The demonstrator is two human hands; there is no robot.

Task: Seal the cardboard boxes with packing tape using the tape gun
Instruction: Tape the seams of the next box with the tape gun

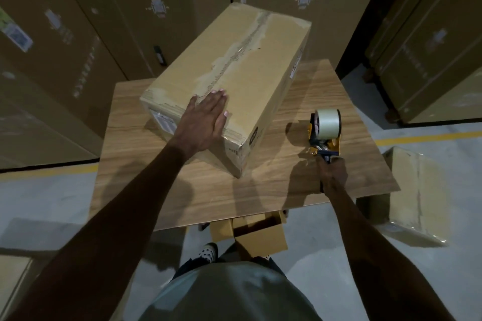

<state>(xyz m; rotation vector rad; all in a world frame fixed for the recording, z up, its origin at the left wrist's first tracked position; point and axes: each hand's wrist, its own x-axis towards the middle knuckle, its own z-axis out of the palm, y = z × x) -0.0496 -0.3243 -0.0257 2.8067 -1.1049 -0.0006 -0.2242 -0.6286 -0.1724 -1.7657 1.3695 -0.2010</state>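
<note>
Box (250,65) long axis running away – left hand (206,117) flat atop, right hand (332,174) gripping tape gun (324,133)

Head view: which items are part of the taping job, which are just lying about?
In the job:
- cardboard box on the table, left hand flat on its top
- tape gun, handle gripped by right hand

Lying about:
- small box under the table
- taped box on the floor, right
- stacked cartons behind

wooden table (182,190) | grey floor (339,242), yellow line (427,138)
</note>
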